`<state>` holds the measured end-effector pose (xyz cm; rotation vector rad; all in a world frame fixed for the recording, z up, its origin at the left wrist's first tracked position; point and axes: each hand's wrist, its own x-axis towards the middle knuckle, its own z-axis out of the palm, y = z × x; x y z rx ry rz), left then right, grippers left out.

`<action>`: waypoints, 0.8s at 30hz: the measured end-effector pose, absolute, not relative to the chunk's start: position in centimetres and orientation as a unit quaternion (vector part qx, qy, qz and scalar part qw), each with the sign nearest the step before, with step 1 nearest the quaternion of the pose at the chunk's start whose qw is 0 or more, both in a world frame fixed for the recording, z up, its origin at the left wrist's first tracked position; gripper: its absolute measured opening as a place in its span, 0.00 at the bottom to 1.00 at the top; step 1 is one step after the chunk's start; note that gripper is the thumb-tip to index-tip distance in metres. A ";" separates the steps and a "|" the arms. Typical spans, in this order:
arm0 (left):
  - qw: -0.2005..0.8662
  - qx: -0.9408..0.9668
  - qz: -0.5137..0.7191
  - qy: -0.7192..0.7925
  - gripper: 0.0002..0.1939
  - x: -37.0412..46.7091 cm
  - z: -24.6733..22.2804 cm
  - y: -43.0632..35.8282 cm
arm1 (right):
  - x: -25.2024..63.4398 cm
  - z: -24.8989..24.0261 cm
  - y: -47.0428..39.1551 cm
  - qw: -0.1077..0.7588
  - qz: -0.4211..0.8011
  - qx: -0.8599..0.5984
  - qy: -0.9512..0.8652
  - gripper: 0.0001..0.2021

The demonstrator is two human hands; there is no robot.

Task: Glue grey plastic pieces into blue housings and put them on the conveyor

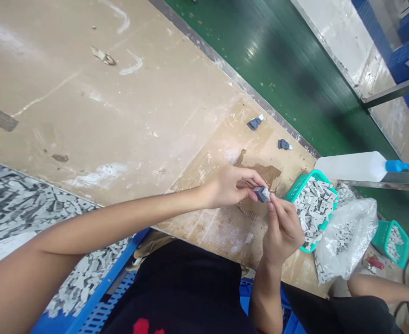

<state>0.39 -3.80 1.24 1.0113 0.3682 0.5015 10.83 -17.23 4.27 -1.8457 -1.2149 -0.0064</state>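
Between my two hands is a small plastic part [261, 194], dark blue-grey with a light grey piece at one end. My left hand [229, 186] pinches its dark end with thumb and fingertips. From the right, my right hand [284, 228] has thumb and forefinger closed on the light grey end. Farther up the table lie two similar dark parts with pale tips, one [254, 123] near the metal edging and another [284, 144] to its right. A green basket [293, 189] of small light grey pieces stands just beyond my right hand.
A white bottle [352, 167] with a blue nozzle lies beyond the basket. Right of it are a clear plastic bag [359, 232] of grey pieces and another green basket [381, 232]. A green conveyor belt [260, 51] runs alongside. At left, a blue crate [119, 262] holds many grey pieces. Another person's arm [381, 287] shows at right.
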 end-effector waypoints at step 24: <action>0.914 0.247 0.178 0.267 0.13 0.6 1.7 -0.1 | 14.9 6.7 -20.6 0.493 -0.051 -0.831 -0.254 0.20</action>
